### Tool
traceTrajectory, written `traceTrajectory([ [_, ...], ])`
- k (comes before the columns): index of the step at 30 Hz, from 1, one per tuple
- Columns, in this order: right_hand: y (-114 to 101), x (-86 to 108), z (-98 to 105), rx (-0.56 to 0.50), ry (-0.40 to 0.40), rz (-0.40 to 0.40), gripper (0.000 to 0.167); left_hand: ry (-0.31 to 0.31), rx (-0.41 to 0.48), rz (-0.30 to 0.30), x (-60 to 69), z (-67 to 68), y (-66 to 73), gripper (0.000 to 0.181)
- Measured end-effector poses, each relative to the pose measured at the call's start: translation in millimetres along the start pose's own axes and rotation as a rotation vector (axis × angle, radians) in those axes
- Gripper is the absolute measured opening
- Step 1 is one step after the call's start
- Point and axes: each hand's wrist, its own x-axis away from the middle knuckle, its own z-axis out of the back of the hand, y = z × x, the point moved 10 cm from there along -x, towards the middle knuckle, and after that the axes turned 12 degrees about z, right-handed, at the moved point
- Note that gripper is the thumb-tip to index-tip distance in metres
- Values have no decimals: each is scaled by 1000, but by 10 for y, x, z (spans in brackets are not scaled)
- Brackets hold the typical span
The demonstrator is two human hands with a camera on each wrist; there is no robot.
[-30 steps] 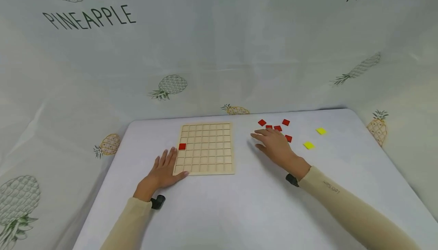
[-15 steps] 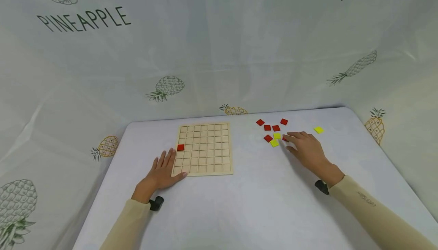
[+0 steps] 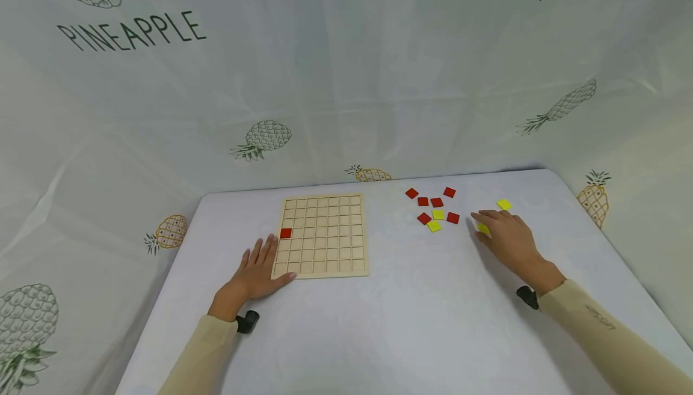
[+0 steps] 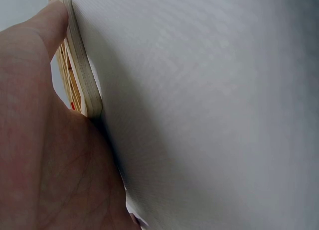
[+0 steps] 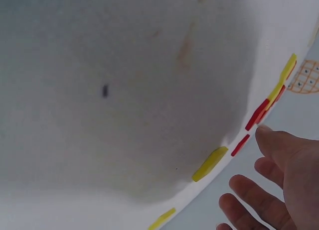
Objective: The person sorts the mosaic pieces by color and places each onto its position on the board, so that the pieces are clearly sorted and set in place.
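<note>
In the head view, a square wooden grid board (image 3: 325,251) lies on the table with one red square tile (image 3: 286,233) in its left column. My left hand (image 3: 254,275) rests at the board's near left corner, fingers along its side and thumb on the near edge. The left wrist view shows that thumb (image 4: 50,23) touching the board's edge (image 4: 82,65). My right hand (image 3: 506,238) hovers over a yellow tile (image 3: 482,228), partly hiding it. In the right wrist view its fingers (image 5: 249,190) are loosely spread, apart from the tile (image 5: 210,164), and hold nothing.
Several red tiles (image 3: 423,201) lie loose right of the board, with two yellow tiles (image 3: 434,226) among them. Another yellow tile (image 3: 504,204) lies beyond my right hand. Behind the table (image 3: 379,335) hangs a pineapple-print curtain (image 3: 346,70).
My right hand has moved right, from over the red tiles to over a yellow one, uncovering red and yellow tiles. My left hand stays at the board's corner. The view shifts slightly.
</note>
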Motion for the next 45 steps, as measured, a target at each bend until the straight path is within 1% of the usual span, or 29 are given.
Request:
traceTrajectory([
  [6,-76,-113,-2,-30,37,69,50,8,15,-2,-19,-6,-24,107],
  [13,-158,-303,-115,-36,-17,80,46,25,3,-15,-79,-60,-73,111],
  [16,-185,-359,-161,-32,-36,89,44,36,26,-29,-101,-71,-83,112],
  [21,-239,-397,-200,-6,-44,111,39,37,5,-28,-111,-94,-94,112],
  [23,-249,-404,-205,0,-37,111,36,31,7,-27,-107,-88,-88,111],
  [30,-266,-445,-213,6,-6,124,29,43,29,-26,-95,-77,-100,109],
  [35,-292,-453,-209,21,-12,128,28,45,34,-26,-88,-77,-90,108],
  [40,-337,-452,-163,32,-12,129,31,45,36,-27,-94,-89,-94,108],
  [43,-438,-480,-63,24,30,157,33,50,30,-28,-92,-86,-98,109],
  [45,-544,-515,15,8,65,185,35,53,31,-32,-92,-82,-100,109],
])
